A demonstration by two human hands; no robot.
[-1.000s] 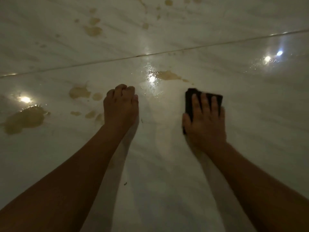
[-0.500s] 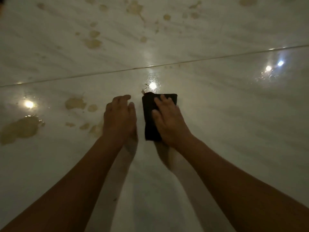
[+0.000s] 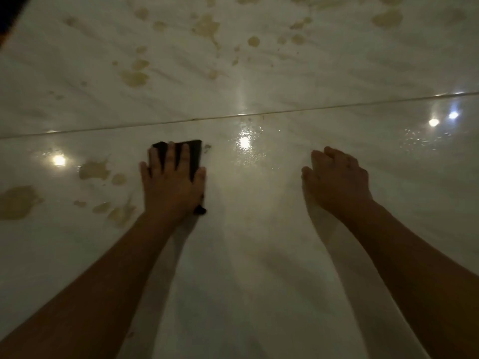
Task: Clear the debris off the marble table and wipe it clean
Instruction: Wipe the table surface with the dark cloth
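Note:
The white marble table (image 3: 246, 268) fills the view. My left hand (image 3: 172, 187) lies flat with spread fingers on a folded black cloth (image 3: 195, 154), pressing it onto the marble just below the seam. My right hand (image 3: 337, 182) rests on the bare marble to the right with loosely curled fingers and holds nothing. Brown spill stains (image 3: 94, 169) lie just left of the cloth, with a bigger one (image 3: 15, 202) at the left edge. Several more stains (image 3: 207, 27) are scattered across the far slab.
A thin seam (image 3: 311, 108) runs across the table between the two slabs. A wet, shiny patch with light reflections (image 3: 245, 142) sits between my hands. A dark corner (image 3: 10, 11) shows at the top left.
The black cloth has passed from my right hand to my left hand. My right hand has moved away to the right, and the stain by the reflection is gone.

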